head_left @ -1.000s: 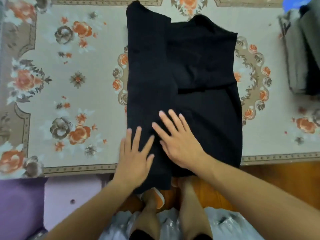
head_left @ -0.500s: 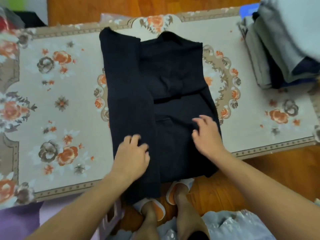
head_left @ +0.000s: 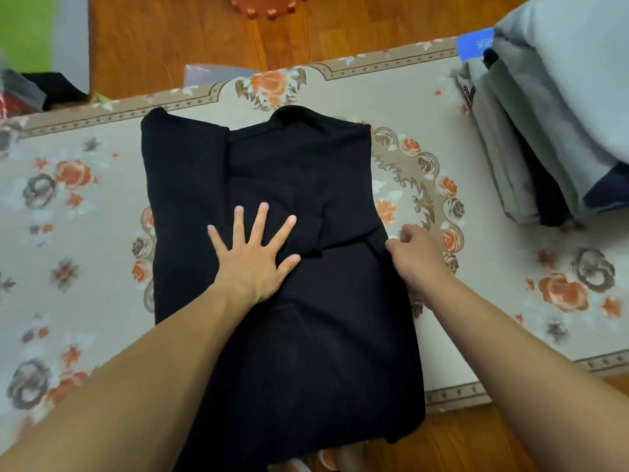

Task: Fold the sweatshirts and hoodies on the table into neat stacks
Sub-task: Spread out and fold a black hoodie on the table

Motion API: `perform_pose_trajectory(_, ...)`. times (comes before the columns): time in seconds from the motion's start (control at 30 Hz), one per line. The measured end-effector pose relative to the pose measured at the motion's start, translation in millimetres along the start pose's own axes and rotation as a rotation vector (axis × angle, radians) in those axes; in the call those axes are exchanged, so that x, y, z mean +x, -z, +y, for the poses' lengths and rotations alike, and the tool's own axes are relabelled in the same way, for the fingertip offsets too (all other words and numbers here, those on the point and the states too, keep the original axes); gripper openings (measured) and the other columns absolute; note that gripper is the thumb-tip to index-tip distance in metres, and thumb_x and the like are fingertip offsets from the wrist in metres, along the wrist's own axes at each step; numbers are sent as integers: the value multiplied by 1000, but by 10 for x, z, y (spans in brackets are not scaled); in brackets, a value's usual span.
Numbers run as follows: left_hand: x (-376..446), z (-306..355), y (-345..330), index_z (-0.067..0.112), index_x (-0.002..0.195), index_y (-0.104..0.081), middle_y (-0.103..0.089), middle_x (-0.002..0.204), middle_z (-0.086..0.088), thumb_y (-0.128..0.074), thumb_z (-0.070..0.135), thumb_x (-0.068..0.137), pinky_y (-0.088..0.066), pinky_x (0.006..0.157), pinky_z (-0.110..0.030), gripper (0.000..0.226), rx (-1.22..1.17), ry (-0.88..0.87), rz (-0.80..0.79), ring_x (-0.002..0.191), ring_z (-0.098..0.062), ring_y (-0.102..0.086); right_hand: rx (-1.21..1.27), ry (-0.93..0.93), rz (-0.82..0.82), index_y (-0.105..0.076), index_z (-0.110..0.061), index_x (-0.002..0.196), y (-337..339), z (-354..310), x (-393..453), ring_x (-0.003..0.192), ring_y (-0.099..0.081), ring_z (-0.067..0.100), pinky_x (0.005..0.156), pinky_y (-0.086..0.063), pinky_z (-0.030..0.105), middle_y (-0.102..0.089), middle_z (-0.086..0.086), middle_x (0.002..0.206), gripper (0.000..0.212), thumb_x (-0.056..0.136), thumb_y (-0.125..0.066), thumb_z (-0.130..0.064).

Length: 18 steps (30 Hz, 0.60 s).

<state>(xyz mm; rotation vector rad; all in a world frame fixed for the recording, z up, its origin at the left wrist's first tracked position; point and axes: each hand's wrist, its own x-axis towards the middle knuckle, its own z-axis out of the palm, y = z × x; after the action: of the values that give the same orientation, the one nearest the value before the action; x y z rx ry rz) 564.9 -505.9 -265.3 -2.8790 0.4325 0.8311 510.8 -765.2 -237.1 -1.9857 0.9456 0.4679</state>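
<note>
A wooden floor ran behind and in front of the bench [head_left: 425,107], whose floral cover showed orange roses all round. The black sweatshirt [head_left: 289,335] lay across the middle of the bench, collar toward the far edge, hem spilling over the near edge. A moment before, both hands had sat together low on the fabric; now they had split. The left hand [head_left: 253,258] was flat, fingers spread wide, pressing the centre of the garment just beside the folded-in left panel. The right hand [head_left: 417,257] had travelled out to the sweatshirt's right edge, fingers curled and apparently pinching the cloth there, though the fingertips were partly hidden. That read as set-up for bringing the right side over, with the left hand anchoring. The stack of folded garments [head_left: 531,137] waited at the bench's far right corner, well apart, so this piece looked roughly halfway folded before it could join them.
</note>
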Motion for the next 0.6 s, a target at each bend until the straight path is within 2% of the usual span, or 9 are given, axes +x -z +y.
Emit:
perform_pose_trajectory(0.07,59,18,-29,57,142,38,45,158,5,-6,82,90,12,111,-78,73,25,28,-33,146,-38,38,4,37,-16,-51,-19,92,-49,-69,94,76,-46,15,60,-33,29,-48,2,101,4,94,-53,-22)
perform_pose_trajectory(0.17,80,8,33,58,140,39,50,154,7,-14,85,88,15,109,-78,79,8,22,-106,144,-37,43,181,54,-123,-51,-23,136,-124,-156,137,78,-50,0,64,-39,20,-52,-15,103,38,98,-55,-24)
perform_pose_trajectory(0.2,89,3,64,58,140,39,51,153,7,-17,86,88,16,108,-77,81,2,14,-130,143,-37,44,259,55,-155,-49,-25,142,-139,-184,125,82,-52,-5,66,-41,16,-53,-21,105,43,99,-57,-23)
perform_pose_trajectory(0.27,100,-9,110,59,139,40,54,150,7,-24,87,87,19,106,-77,87,-10,8,-182,141,-37,46,398,34,-238,-57,-28,133,-158,-233,87,96,-65,1,78,-51,20,-65,-21,112,36,97,-61,-22)
perform_pose_trajectory(0.37,98,-40,211,60,141,36,54,151,7,-41,77,90,20,108,-78,94,-79,-13,-275,140,-36,48,583,-62,-401,-63,-28,125,-127,-320,24,106,-72,17,95,-56,38,-74,-4,116,34,96,-60,-13)
perform_pose_trajectory(0.43,114,-102,358,64,147,22,47,155,11,-48,63,91,22,109,-75,89,-248,-43,-354,141,-32,47,570,-27,-446,-62,-32,127,-112,-417,-52,105,-72,20,94,-56,39,-75,-1,115,44,94,-56,-4)
perform_pose_trajectory(0.5,157,-235,481,65,152,-7,30,163,19,-48,53,88,24,112,-67,77,-528,-68,-421,146,-23,39,444,117,-434,-57,-39,133,-142,-577,-221,103,-72,12,91,-57,32,-74,-11,114,58,91,-56,0)
perform_pose_trajectory(0.53,177,-323,558,61,152,-25,16,166,21,-49,51,86,21,116,-61,70,-717,-58,-431,151,-17,28,372,200,-425,-51,-43,139,-184,-696,-339,103,-69,2,88,-55,23,-71,-20,115,66,89,-57,0)
perform_pose_trajectory(0.6,145,-548,688,38,149,-50,-22,167,8,-56,49,92,-1,127,-45,58,-1242,21,-383,154,-9,-19,128,325,-369,-31,-45,153,-390,-962,-584,112,-58,-13,88,-45,8,-54,-32,134,82,88,-60,-4)
